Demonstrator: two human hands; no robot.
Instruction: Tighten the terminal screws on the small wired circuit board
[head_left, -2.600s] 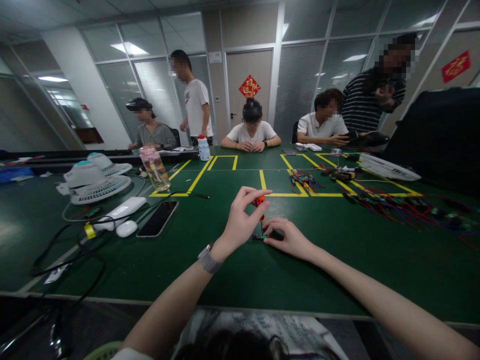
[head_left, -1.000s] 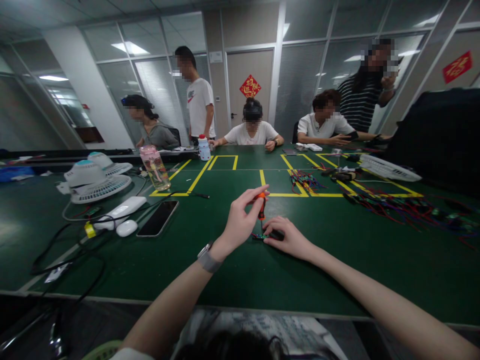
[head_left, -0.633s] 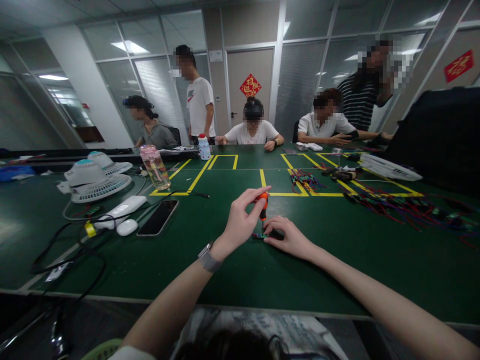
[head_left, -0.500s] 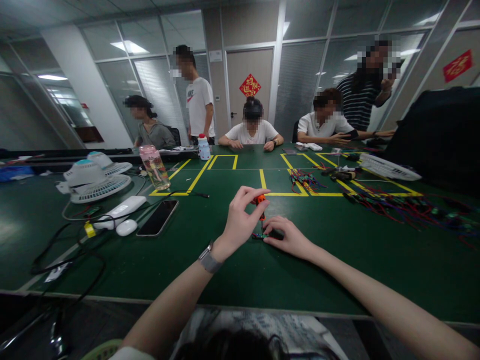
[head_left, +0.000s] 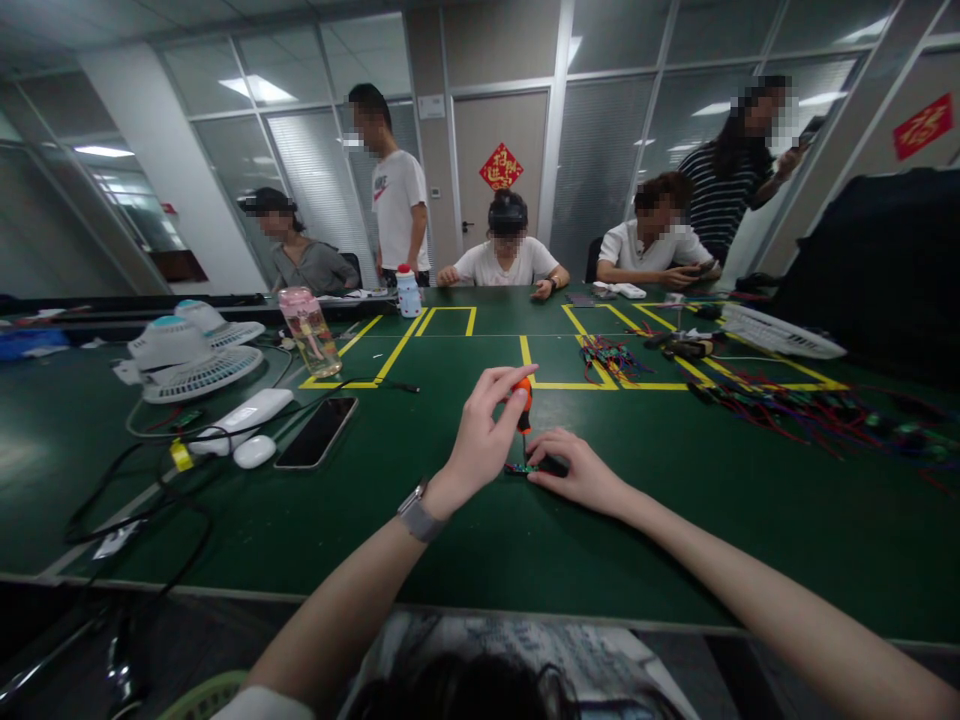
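Note:
My left hand (head_left: 484,430), with a watch on its wrist, has thumb and fingers round the top of an orange and black screwdriver (head_left: 526,412). The screwdriver stands nearly upright, its thin shaft reaching down to a small green circuit board (head_left: 517,468) on the table. My right hand (head_left: 583,478) rests on the table and pinches the board's right end between thumb and fingers. Its fingertips are close beside the shaft. A dark part shows under the right palm; I cannot make out what it is. The screwdriver's tip is too small to see clearly.
On the green table (head_left: 360,530), a phone (head_left: 316,433), white mouse (head_left: 255,452), cables, fans (head_left: 199,370) and a pink-lidded bottle (head_left: 310,335) lie left. Wired boards (head_left: 611,358) and a larger wire pile (head_left: 817,410) lie right. Several people are across the table.
My left fingers have shifted slightly on the screwdriver's handle, showing more of its orange side. My right hand stays at the board. Across the table, one person's hand has lifted.

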